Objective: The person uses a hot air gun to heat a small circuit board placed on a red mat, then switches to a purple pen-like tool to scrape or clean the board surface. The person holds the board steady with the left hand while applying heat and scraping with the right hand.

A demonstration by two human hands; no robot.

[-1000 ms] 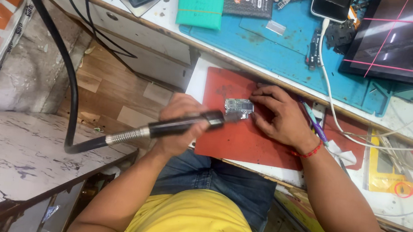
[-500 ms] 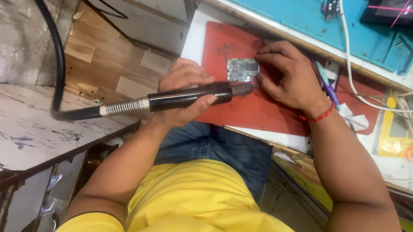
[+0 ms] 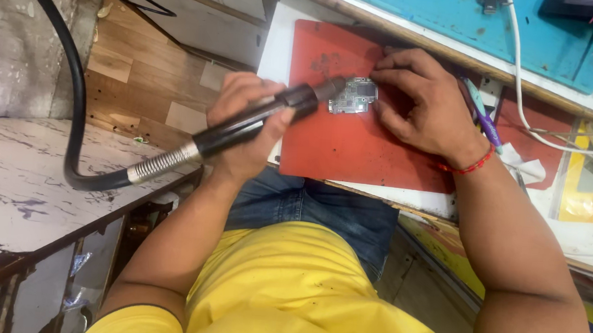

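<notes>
Side table: a grey marble-look table sits far to my left, well apart from my work.
Hose: a thick black hose curves down past that table and joins the back of my tool.
Left hand: my left hand is wrapped tight around the black hot-air tool, fingers curled over its handle.
Tool: it is tilted, with its silver spring end low on the left and its tip up on the right, right at the edge of the little board.
Little board: the small silver circuit board lies flat on the red mat, between my two hands.
Right hand: my right hand rests on the mat, fingertips pressing the right edge of the board. I think they pinch it, but I cannot see it well.
Wrist: a red thread band goes around my right wrist.
Pen: a purple and green pen lies just beside my right hand.
Cable: a white cable runs over the blue mat on the far right.
</notes>
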